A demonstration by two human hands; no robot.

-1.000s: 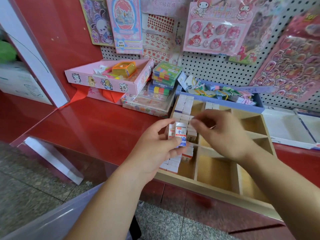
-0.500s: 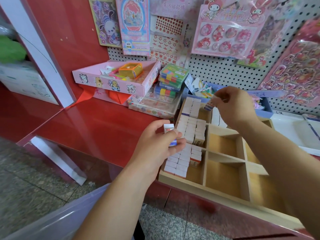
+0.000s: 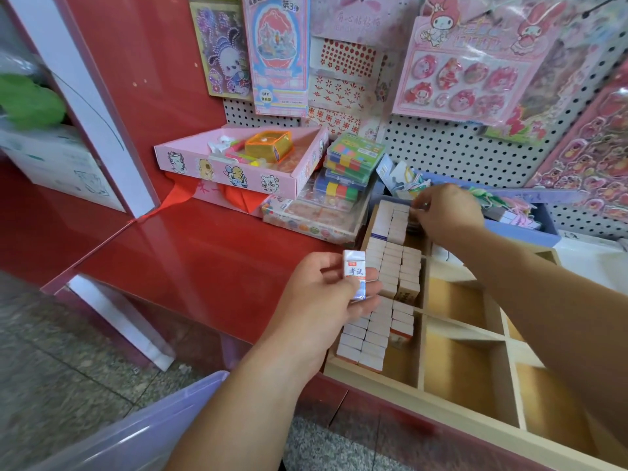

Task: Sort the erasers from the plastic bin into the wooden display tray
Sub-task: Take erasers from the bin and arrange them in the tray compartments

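Head view: left hand (image 3: 317, 302) grips eraser (image 3: 355, 277) near wooden tray (image 3: 375, 382)

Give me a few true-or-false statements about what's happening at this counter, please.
1. The left hand holds an eraser. True.
2. One column of the tray is packed with erasers. True.
3. The right hand rests on the tray's near rim. False: it is at the tray's far end, by the back row of erasers.
4. The orange case lies in the tray. False: it lies in the pink box.
5. Every tray compartment is full. False: several show bare wood.
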